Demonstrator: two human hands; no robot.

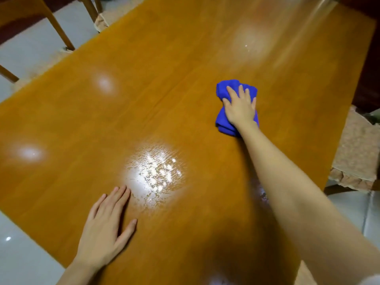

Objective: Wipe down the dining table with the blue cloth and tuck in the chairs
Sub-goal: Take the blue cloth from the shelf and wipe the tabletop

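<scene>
Blue cloth (225, 90) bunched, flat on bench (144, 99), toward right edge, pressed under my right hand (240, 108). Bench glossy orange-brown wood, glare patches, wet smear near front edge. Wooden chairs (61, 33) at far left edge, cushioned seats partly under bench.

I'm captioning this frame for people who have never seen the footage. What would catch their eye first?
The bright blue crumpled cloth stands out, pressed flat under the right hand right of the middle of the glossy orange-brown wooden table. Next comes the streaky white glare patch on the near tabletop, just beyond the left hand resting palm down.
</scene>
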